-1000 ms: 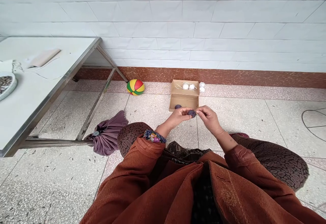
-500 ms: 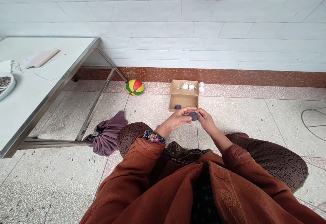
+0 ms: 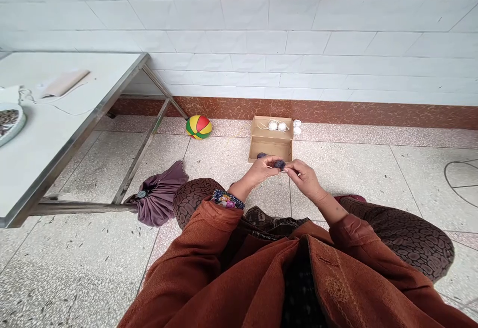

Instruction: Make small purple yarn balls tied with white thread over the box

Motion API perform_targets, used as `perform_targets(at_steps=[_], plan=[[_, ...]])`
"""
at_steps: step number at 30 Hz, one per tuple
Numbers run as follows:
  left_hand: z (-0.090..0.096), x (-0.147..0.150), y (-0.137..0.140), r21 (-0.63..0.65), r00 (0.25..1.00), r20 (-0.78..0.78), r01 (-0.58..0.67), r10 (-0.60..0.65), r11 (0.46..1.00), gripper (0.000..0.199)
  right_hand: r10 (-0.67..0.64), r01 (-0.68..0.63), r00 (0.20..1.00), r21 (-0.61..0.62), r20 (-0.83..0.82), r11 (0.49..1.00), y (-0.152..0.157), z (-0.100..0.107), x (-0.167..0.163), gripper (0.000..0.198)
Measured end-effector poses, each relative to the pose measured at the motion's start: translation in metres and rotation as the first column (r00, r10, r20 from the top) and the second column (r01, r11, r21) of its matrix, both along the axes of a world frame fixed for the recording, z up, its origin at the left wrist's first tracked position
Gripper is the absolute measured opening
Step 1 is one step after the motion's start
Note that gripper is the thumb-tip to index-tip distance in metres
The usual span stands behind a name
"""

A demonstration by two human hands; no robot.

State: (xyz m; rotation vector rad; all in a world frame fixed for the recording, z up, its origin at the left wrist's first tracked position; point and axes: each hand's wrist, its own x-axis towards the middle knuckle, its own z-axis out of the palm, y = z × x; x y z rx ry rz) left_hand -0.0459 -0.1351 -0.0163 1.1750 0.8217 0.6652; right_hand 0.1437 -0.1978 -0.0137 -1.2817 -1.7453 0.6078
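Note:
My left hand [image 3: 261,169] is closed around a small dark grey-blue ball of yarn [image 3: 279,164], which shows between the thumb and fingers. Just to its right, my right hand [image 3: 304,178] has thumb and forefinger pinched close to the ball. Whatever is in that pinch is too small to make out. Beyond the hands, an open cardboard box [image 3: 271,145] rests on the floor. A second dark yarn ball [image 3: 261,155] lies in its near half, partly covered by my left hand. Two white yarn balls [image 3: 277,126] with loose strands are in the far half.
Two more white balls [image 3: 297,127] sit beside the box. A colourful ball [image 3: 199,127] is near a metal-framed table [image 3: 93,94] at left. A gathered purple cloth [image 3: 160,193] lies by my left knee. A wire frame [image 3: 461,178] stands at far right.
The held yarn ball has moved slightly left and away from me, and been turned. My right-hand fingertips have shifted from against the ball to its lower right side.

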Motion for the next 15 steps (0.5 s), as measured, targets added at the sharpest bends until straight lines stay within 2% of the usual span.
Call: perform_targets(at_steps=[3,6,11,15], plan=[[0.003,0.000,-0.003,-0.018,0.989,0.099,0.109,-0.107,0.994,0.058,-0.059,0.059,0.998,0.007,-0.015,0.998,0.013,0.000,0.008,0.023],[0.006,0.001,-0.006,-0.068,0.954,0.261,0.170,-0.147,0.983,0.066,-0.104,0.099,0.992,-0.073,-0.065,0.992,0.022,-0.014,0.010,0.030],[0.007,0.003,-0.006,-0.170,0.947,0.321,0.083,-0.025,0.982,0.047,-0.107,0.090,0.992,-0.203,-0.069,0.975,0.013,-0.040,0.002,0.035],[0.003,0.002,-0.002,-0.170,0.960,0.270,-0.024,0.070,0.985,0.044,0.011,-0.016,1.000,-0.185,-0.028,0.983,-0.002,-0.039,-0.005,0.029]])
